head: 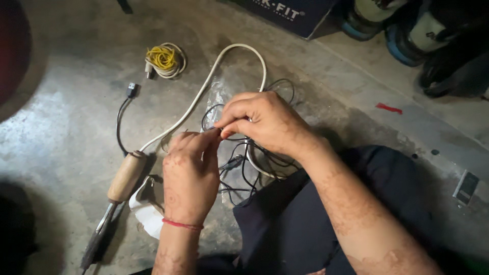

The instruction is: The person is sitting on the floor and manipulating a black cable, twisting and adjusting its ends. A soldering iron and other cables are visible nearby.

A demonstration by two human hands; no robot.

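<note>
My left hand (189, 175), with a red thread at the wrist, and my right hand (262, 119) meet above the concrete floor. Both pinch a thin black wire (239, 168) between fingertips, at about the same spot. The wire's tangled loops hang and lie below and behind my hands, partly hidden by them. A soldering iron (122, 181) with a wooden handle lies to the left of my left hand, its white cord (204, 89) curving away and back behind my right hand.
A coil of yellow and white wire (164, 60) lies at the back left. A black cable with a plug (131, 90) runs toward the iron. White cloth (147, 214) sits by my left wrist. A dark box (285, 12), shoes (407, 30), a small grey object (466, 187).
</note>
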